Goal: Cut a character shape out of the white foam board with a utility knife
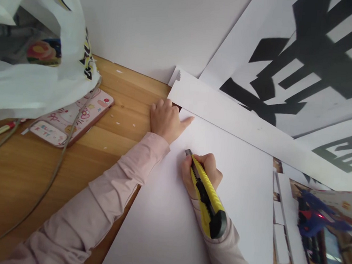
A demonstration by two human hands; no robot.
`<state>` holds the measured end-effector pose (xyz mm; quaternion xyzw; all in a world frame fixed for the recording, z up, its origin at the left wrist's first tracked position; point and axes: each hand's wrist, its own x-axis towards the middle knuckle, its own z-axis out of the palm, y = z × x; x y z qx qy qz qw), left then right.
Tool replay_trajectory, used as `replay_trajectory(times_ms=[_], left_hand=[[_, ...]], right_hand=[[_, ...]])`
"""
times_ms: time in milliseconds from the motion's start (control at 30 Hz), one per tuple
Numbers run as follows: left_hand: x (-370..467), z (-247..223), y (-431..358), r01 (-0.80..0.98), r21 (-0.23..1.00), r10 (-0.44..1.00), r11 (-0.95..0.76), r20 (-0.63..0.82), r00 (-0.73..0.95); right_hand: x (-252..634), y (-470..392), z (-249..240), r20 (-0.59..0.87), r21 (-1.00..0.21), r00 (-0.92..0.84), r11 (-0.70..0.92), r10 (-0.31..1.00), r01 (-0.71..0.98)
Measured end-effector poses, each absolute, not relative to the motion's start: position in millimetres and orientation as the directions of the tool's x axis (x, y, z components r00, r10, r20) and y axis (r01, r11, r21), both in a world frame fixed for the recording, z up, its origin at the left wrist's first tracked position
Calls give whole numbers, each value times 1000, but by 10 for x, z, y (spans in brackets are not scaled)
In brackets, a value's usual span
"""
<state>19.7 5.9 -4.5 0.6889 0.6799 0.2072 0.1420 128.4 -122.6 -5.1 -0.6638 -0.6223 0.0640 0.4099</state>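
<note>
A large white board [241, 153], looking like stiff card or foam board, lies flat on the wooden table. My left hand [166, 121] rests at its upper left corner, thumb stretched over the board and the other fingers bent beside its edge. In my right hand [210, 169] is a yellow and black box cutter [205, 195], gripped like a pen. Its metal tip points up and left, close above the board's surface; whether it touches, I cannot tell. A long white strip [226, 109] runs along the board's far edge.
At the left, a white plastic bag [66, 86] partly covers a phone in a pink case [89, 113], with a grey cable [53, 175] across it. Large black-lettered sheets [316, 57] stand behind. Cut white strips [281, 242], a blue glue gun [315, 214] and another phone [335, 258] lie right.
</note>
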Motion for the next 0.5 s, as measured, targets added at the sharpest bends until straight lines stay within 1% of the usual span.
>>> replay_trajectory(times_ms=[100, 167, 300, 500], left_hand=[[203, -40, 59, 881, 473, 996, -32, 86, -11], [204, -40, 57, 883, 468, 996, -31, 86, -11], [203, -50, 54, 884, 467, 995, -35, 94, -11], [200, -57, 58, 877, 480, 994, -35, 104, -17]], right_hand=[[1251, -1250, -56, 463, -608, 322, 31, 826, 794], [1232, -1256, -58, 473, -609, 360, 3, 805, 793], [1234, -1243, -66, 468, -605, 338, 17, 816, 796], [1275, -1224, -95, 482, -549, 244, 73, 841, 832]])
